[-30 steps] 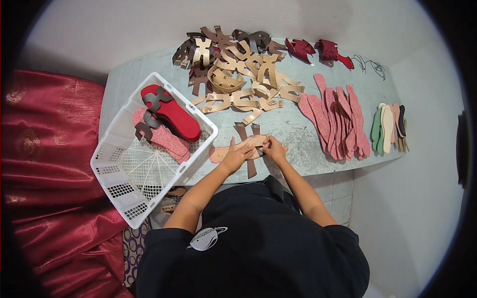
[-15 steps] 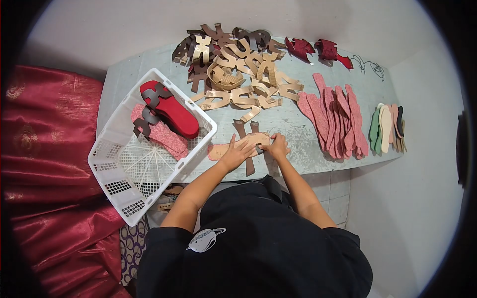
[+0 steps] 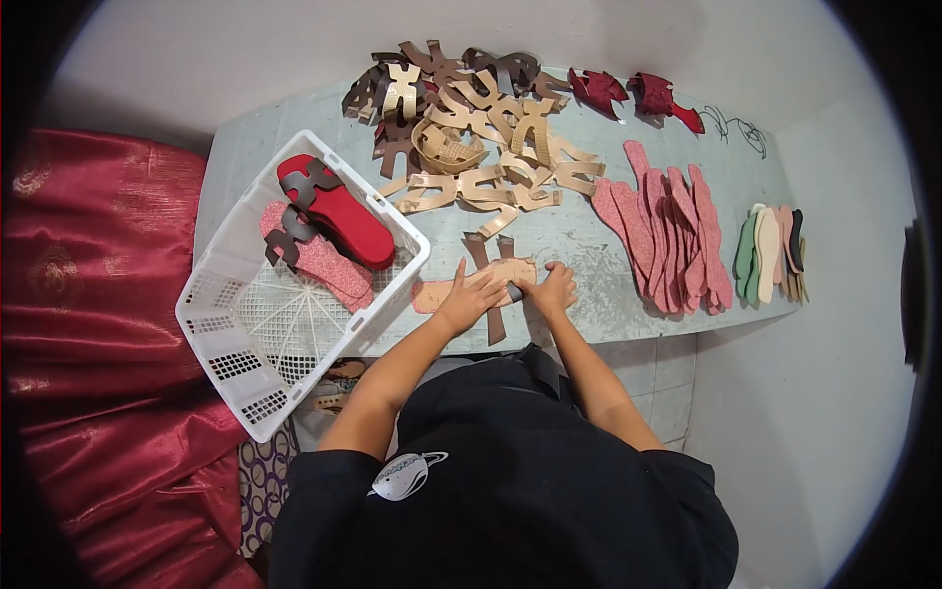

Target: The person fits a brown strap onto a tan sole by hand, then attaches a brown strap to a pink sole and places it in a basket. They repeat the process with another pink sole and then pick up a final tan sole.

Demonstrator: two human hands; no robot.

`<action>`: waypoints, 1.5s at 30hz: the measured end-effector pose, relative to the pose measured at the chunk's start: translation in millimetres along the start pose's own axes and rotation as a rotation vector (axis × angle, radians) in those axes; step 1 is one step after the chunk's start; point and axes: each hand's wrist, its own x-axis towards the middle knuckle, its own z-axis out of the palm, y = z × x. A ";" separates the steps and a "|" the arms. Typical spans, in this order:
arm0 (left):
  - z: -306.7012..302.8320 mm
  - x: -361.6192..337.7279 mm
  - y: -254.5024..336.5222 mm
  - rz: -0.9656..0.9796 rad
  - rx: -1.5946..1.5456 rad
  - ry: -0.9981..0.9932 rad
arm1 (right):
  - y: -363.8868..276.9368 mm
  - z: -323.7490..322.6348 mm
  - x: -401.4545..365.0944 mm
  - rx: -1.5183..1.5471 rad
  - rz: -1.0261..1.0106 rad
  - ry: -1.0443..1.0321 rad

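Now left hand [image 3: 469, 299] lies flat, grip open, pinning pink insole [image 3: 429, 294] at surface [image 3: 579, 263] front edge; right hand [image 3: 552, 291] grip pinches brown strap [image 3: 496, 329]. Strap-fitting step, likely; next needs careful alignment.

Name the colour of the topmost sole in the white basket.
Plain red sole, seen best in the head view.

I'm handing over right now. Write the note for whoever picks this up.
Left hand: flat, pressing the pinkish insole on the table.
Right hand: pinching the brown strap at the insole.
Done: two strapped soles lie in the white basket.
Left: this strap looks unfinished; pink soles and loose straps wait on the table.
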 end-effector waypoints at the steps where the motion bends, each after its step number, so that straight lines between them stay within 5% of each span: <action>1: -0.2 0.4 -0.8 0.002 0.000 -0.001 | -1.6 0.6 0.9 0.001 0.002 0.000; 37: -9.0 0.7 13.2 -0.127 -0.209 0.042 | 8.7 0.0 -13.5 -0.017 -0.065 0.050; 43: -17.3 3.5 14.4 -0.178 -0.398 0.095 | -9.2 -14.4 -11.0 0.010 0.175 -0.130; 45: -16.9 7.6 12.4 -0.178 -0.561 0.301 | -12.2 -14.8 -9.6 -0.020 0.212 -0.152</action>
